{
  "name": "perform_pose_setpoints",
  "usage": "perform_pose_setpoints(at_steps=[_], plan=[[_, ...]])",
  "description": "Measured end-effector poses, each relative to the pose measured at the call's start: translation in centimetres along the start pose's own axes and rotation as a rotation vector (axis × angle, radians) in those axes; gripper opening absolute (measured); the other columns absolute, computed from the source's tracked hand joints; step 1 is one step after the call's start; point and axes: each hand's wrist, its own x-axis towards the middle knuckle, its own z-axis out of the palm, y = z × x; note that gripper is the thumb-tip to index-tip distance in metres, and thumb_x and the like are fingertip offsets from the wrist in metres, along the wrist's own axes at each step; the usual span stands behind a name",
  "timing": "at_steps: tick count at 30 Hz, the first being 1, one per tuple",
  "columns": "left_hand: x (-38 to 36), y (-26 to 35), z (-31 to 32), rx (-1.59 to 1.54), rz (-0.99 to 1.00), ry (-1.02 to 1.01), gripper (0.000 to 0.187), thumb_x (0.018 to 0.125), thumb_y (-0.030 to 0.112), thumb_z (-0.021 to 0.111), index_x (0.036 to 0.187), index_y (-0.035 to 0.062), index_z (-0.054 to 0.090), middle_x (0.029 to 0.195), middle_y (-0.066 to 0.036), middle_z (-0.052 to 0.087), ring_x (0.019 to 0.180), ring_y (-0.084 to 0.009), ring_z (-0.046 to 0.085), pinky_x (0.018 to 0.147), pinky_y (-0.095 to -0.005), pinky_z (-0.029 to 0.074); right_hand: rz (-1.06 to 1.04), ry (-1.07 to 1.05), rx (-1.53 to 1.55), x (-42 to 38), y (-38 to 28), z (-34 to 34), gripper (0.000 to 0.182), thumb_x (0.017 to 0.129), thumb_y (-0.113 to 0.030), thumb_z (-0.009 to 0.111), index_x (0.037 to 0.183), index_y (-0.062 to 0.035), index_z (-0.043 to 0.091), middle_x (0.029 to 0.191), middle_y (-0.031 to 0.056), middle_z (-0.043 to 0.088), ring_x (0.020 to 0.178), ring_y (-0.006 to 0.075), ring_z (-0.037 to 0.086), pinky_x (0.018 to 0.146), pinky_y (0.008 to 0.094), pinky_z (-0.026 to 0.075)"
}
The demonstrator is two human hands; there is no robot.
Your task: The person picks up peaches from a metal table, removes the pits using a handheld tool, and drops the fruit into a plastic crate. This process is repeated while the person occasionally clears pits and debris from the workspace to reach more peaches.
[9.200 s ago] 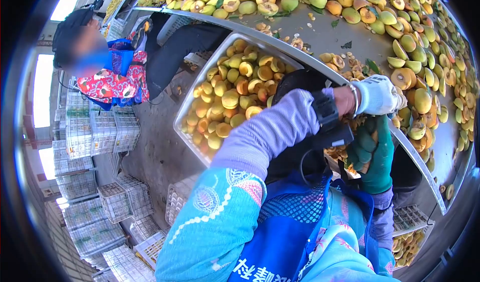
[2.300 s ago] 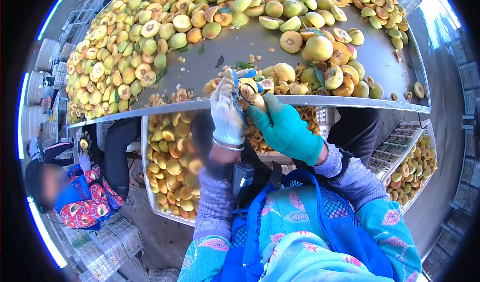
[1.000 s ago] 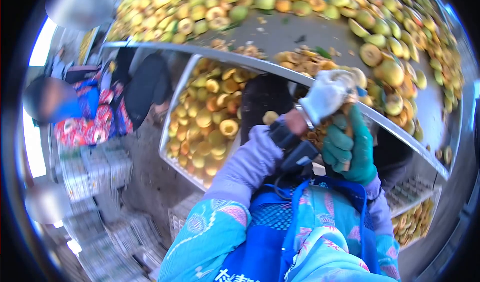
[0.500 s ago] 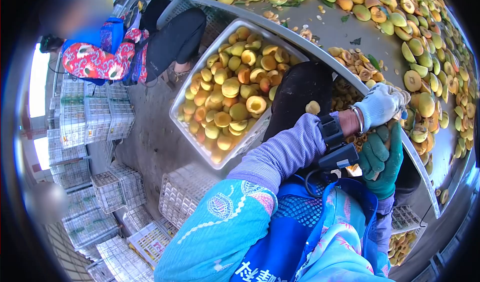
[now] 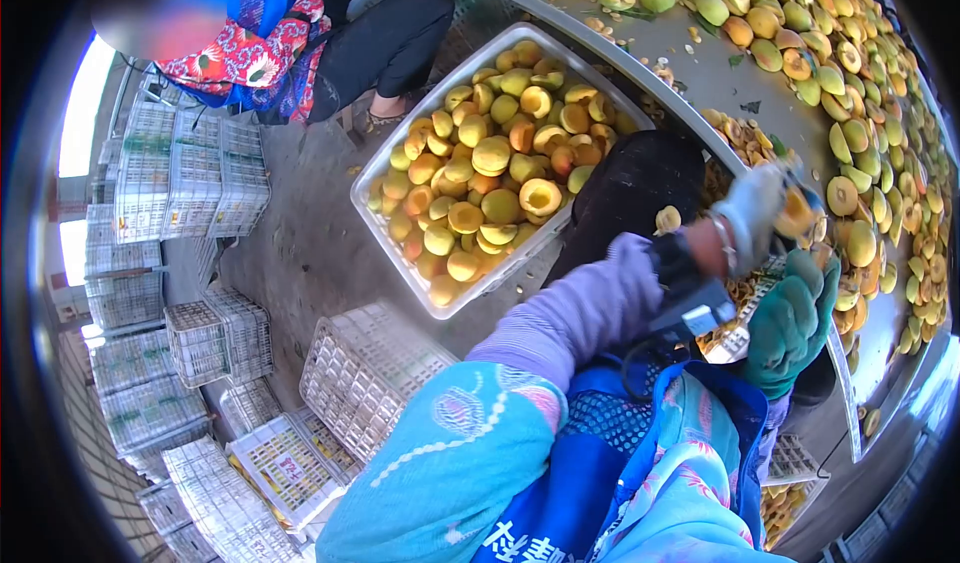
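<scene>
My left hand (image 5: 752, 211), in a white glove, is blurred by motion at the table's edge. Its fingers are closed on a halved apricot (image 5: 795, 213) with its orange inside showing. Below it is my right hand (image 5: 790, 321), in a green glove, with curled fingers. Whatever lies in that grip is hidden from me. Pitted halves and scraps (image 5: 745, 141) lie on the metal table (image 5: 700, 68) just beyond my hands. One loose half (image 5: 668, 220) rests by my dark-trousered knee (image 5: 640, 188).
A white crate (image 5: 385, 263) full of apricot halves stands left of my knee. Heaped apricots (image 5: 850, 93) cover the table's far side. Stacked white crates (image 5: 190, 178) line the left. Another person (image 5: 270, 48) sits at upper left. An overturned-looking crate (image 5: 365, 368) is near my elbow.
My left hand has turned, and an apricot half now shows at its fingers. My right hand has shifted slightly right and down. The whole view has swung a little.
</scene>
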Motion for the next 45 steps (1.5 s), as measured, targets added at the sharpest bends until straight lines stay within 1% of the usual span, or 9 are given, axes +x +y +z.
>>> perform_pose_setpoints(at_steps=[2, 5, 9, 13, 14, 17, 29, 41, 45], plan=[[-2.5, 4.8, -5.1, 0.633, 0.363, -0.169, 0.021, 0.088, 0.026, 0.056, 0.094, 0.0073, 0.063, 0.087, -0.009, 0.065, 0.076, -0.0207, 0.063, 0.065, -0.0309, 0.052, -0.076, 0.273, -0.362, 0.7, -2.3, 0.3, 0.037, 0.102, -0.042, 0.035, 0.09, -0.0086, 0.046, 0.056, -0.0015, 0.038, 0.036, 0.008, 0.034, 0.033, 0.0241, 0.024], [-8.1, 13.4, -15.4, 2.081, 1.142, 0.359, 0.033, 0.074, 0.014, 0.07, 0.106, 0.0092, 0.066, 0.1, -0.013, 0.066, 0.09, -0.03, 0.064, 0.077, -0.0378, 0.053, -0.228, 0.77, -1.184, 4.1, -5.0, 1.6, 0.032, 0.098, -0.038, 0.049, 0.094, -0.0073, 0.056, 0.055, -0.0034, 0.042, 0.038, 0.006, 0.034, 0.036, 0.022, 0.027], [-16.5, 20.1, -25.2, 1.693, 0.492, 1.411, 0.035, 0.084, 0.04, 0.056, 0.1, 0.0112, 0.068, 0.092, -0.019, 0.067, 0.087, -0.0345, 0.064, 0.074, -0.0423, 0.051, -0.119, 0.879, -1.956, 10.2, -11.3, -0.8, 0.03, 0.094, -0.033, 0.055, 0.098, -0.0035, 0.058, 0.06, -0.0021, 0.046, 0.044, 0.0071, 0.042, 0.04, 0.0225, 0.032], [-20.5, 22.2, -32.0, 1.839, 0.551, 1.624, 0.032, 0.085, 0.037, 0.055, 0.098, 0.0099, 0.067, 0.094, -0.021, 0.063, 0.086, -0.0365, 0.063, 0.073, -0.0458, 0.05, 0.254, 0.975, -2.382, 14.0, -18.4, -7.9, 0.035, 0.092, -0.033, 0.054, 0.102, 0.0002, 0.056, 0.071, 0.0088, 0.058, 0.061, 0.0187, 0.059, 0.055, 0.032, 0.046], [-20.5, 22.6, -33.3, 1.864, 0.608, 1.624, 0.032, 0.085, 0.037, 0.055, 0.097, 0.0093, 0.066, 0.094, -0.022, 0.063, 0.086, -0.0373, 0.063, 0.073, -0.0463, 0.05, 0.222, 0.83, -2.921, 13.4, -22.7, -12.2, 0.041, 0.091, -0.035, 0.054, 0.106, 0.0024, 0.055, 0.087, 0.0217, 0.065, 0.085, 0.0344, 0.064, 0.073, 0.0419, 0.049], [-20.2, 25.1, -37.8, 1.939, 0.599, 1.529, 0.03, 0.086, 0.036, 0.055, 0.093, 0.0087, 0.066, 0.095, -0.021, 0.063, 0.084, -0.0391, 0.062, 0.073, -0.0472, 0.05, 0.129, 0.878, -3.171, 15.4, -19.9, -11.1, 0.044, 0.091, -0.038, 0.056, 0.106, 0.0031, 0.055, 0.091, 0.0252, 0.065, 0.085, 0.0383, 0.063, 0.074, 0.0445, 0.048], [-17.5, 23.7, -40.7, 2.281, 0.253, 1.285, 0.027, 0.09, 0.037, 0.051, 0.096, 0.0116, 0.059, 0.102, -0.017, 0.06, 0.088, -0.0403, 0.059, 0.073, -0.0497, 0.05, -0.063, 0.428, -2.854, 20.3, -2.8, -6.7, 0.022, 0.093, -0.024, 0.056, 0.103, -0.0045, 0.058, 0.087, 0.0205, 0.064, 0.078, 0.0408, 0.062, 0.066, 0.0472, 0.047], [2.2, 28.4, -30.4, 2.484, 0.88, 0.763, 0.032, 0.084, 0.042, 0.059, 0.089, 0.0112, 0.065, 0.089, -0.013, 0.066, 0.077, -0.0325, 0.063, 0.067, -0.0444, 0.052, -0.464, 0.348, -2.916, 16.0, 0.2, -8.5, 0.01, 0.087, -0.015, 0.059, 0.091, -0.0058, 0.058, 0.084, 0.0134, 0.057, 0.078, 0.034, 0.056, 0.068, 0.0464, 0.046], [5.2, 27.0, -36.9, 2.619, 0.113, 0.494, 0.082, 0.078, 0.065, 0.055, 0.142, 0.0167, 0.036, 0.144, -0.019, 0.039, 0.13, -0.0385, 0.037, 0.105, -0.0542, 0.033, -0.235, 0.415, -2.879, 15.5, -0.1, -7.6, 0.014, 0.078, -0.02, 0.065, 0.088, -0.0109, 0.063, 0.085, 0.0127, 0.059, 0.078, 0.0337, 0.058, 0.069, 0.0455, 0.048]])
